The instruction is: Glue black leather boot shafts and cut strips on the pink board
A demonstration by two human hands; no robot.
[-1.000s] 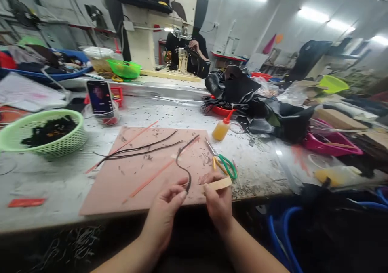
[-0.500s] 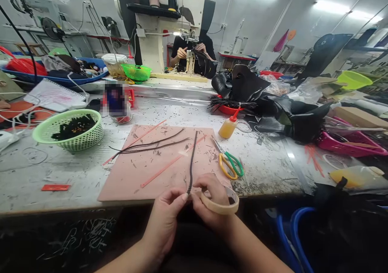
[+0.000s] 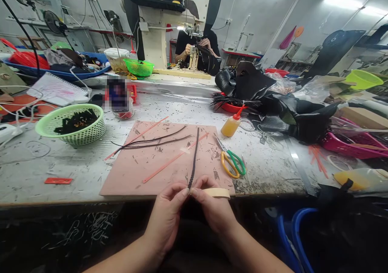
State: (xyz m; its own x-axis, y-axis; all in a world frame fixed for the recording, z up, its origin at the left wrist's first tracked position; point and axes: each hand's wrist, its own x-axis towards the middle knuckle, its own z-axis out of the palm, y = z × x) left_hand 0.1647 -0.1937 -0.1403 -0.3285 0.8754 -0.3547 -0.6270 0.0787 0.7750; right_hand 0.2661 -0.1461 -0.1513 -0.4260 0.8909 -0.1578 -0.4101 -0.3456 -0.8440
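Note:
A black braided cord (image 3: 195, 160) lies lengthwise on the pink board (image 3: 169, 184), its near end at the board's front edge. My left hand (image 3: 166, 210) pinches that end between thumb and fingers. Right against it, my right hand (image 3: 214, 206) has thumb and forefinger closed at the same end of the cord. A roll of masking tape (image 3: 218, 192) sits around the fingers of my right hand, seen nearly edge-on. What exactly lies between the touching fingertips is hidden. To the left on the board lie more dark braided cords (image 3: 151, 143).
Scissors with yellow and green handles (image 3: 233, 163) lie at the board's right edge, below a glue bottle (image 3: 230, 125). A green basket (image 3: 72, 123) of black pieces stands left. Black leather pieces (image 3: 248, 81) are heaped right. Across the table, a person works at a sewing machine (image 3: 154, 34).
My right hand has turned, so the tape roll shows edge-on instead of as an open ring. Its fingertips have come up against my left hand's at the cord's end. The view has shifted slightly.

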